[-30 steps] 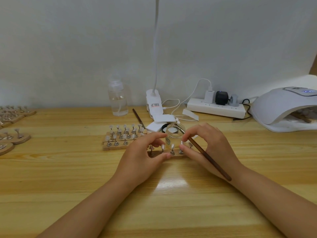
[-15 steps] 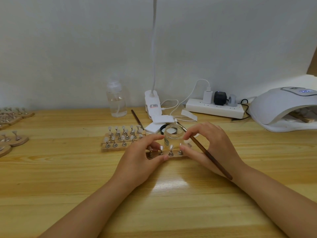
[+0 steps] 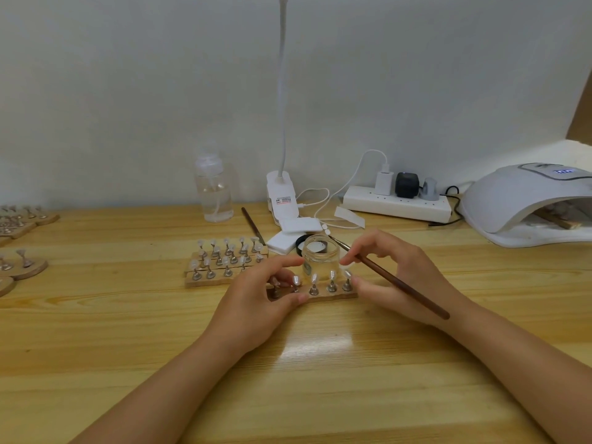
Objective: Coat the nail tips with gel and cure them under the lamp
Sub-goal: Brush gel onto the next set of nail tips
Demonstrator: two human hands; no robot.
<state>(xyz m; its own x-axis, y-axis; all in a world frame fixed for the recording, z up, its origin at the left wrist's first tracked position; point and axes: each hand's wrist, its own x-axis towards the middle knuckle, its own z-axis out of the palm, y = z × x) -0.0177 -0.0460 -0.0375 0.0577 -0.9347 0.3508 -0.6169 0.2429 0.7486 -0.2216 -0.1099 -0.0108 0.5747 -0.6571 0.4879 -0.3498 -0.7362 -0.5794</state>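
Nail tips (image 3: pixel 314 277) sat in a row on metal pegs along a small wooden strip (image 3: pixel 333 295), centre of frame, just in front of a clear open gel jar (image 3: pixel 320 256). Left hand (image 3: pixel 256 302) pinched the strip's left end, fingers curled round it. Right hand (image 3: pixel 397 277) touched the right end with its lower fingers while thumb and forefinger gripped a brown brush (image 3: pixel 400 283), bristle end pointing toward the jar rim, handle running to lower right over the wrist.

Handling call: tips looked thin, light, stiff plastic, probably only perched on the pegs, so easy to knock loose or smear once wet. Best held by the wooden strip's ends or underside, never by the tips. Strip seemed light and rigid; keep it level. Jar looked like glass, smooth, could tip if bumped by the brush.

Curing lamp (image 3: pixel 525 203), white dome, sat at right edge of frame, well apart from the strip, with something wooden already inside; unclear what. More strips with tips (image 3: pixel 224 261) lay left of centre, others at far left edge. Clear bottle (image 3: pixel 213 193), desk lamp clip (image 3: pixel 283 200), power strip (image 3: pixel 397 206) stood along the back of the wooden table (image 3: pixel 160 347). Whether these tips were coated, couldn't tell.
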